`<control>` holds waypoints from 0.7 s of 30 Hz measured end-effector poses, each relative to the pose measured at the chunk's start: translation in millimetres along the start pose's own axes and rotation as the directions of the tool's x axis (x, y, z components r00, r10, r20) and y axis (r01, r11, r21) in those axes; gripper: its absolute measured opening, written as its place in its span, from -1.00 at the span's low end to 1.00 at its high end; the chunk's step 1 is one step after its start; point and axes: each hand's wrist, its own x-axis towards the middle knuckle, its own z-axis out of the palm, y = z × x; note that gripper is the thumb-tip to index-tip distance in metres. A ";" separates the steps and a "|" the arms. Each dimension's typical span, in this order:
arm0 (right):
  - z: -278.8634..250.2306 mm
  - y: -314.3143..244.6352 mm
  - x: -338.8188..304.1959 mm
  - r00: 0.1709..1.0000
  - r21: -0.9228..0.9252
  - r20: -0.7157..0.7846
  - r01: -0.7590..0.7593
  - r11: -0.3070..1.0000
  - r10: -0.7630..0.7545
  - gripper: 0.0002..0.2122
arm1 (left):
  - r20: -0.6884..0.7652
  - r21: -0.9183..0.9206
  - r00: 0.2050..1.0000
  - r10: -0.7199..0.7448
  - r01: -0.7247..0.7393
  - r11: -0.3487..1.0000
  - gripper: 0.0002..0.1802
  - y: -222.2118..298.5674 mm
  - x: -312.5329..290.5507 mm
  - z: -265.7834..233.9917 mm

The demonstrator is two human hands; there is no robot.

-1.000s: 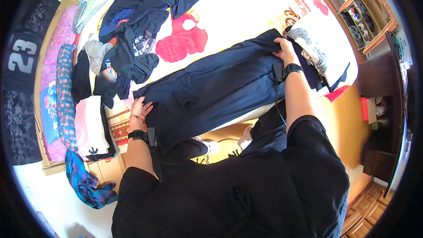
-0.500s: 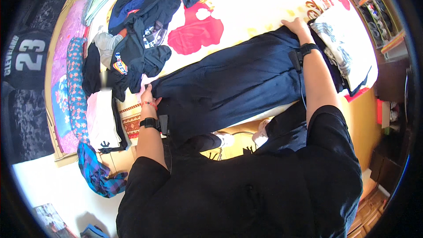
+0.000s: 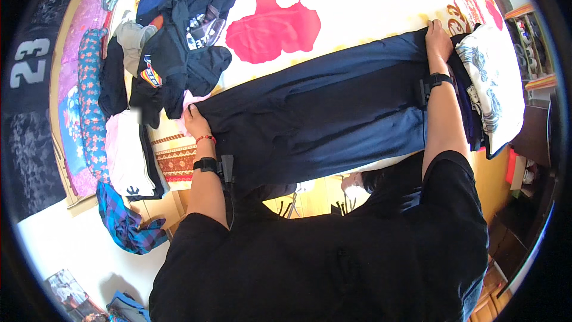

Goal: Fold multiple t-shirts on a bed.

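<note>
A long black garment that looks like trousers lies stretched across the near edge of the bed. At its left end, my left hand is closed on the upper corner, a red bracelet at the wrist. My right hand pinches the far corner at the right end, with some fingertips hidden by the cloth. Between both hands the cloth is drawn fairly flat, with a few long creases. Its near edge hangs toward my lap.
A heap of dark shirts lies to the left, above a folded white garment. Folded clothes with a white patterned top are stacked at the right. A plaid cloth hangs off the bed corner. Shelves stand far right.
My right hand has moved right, close to the stacked clothes, pulling the trousers' end along. The cloth is straighter and smoother between my hands. My left hand keeps its hold.
</note>
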 end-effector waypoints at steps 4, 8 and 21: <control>-7.2 -19.7 -1.4 0.997 -0.024 0.070 0.028 0.999 -0.026 -0.66 | 0.048 0.021 0.997 -0.058 0.057 0.998 -0.58 0.4 1.7 -9.9; -1.8 -0.4 10.8 0.981 0.062 0.169 -0.101 0.993 0.090 -0.49 | 0.021 -0.003 0.999 0.039 -0.039 0.999 -0.63 -3.4 4.6 3.6; -65.7 -166.2 -241.8 0.610 0.276 -0.067 0.772 0.573 -0.790 -0.77 | 0.562 -0.514 0.805 -0.191 0.520 0.682 -0.09 31.9 -23.8 -33.5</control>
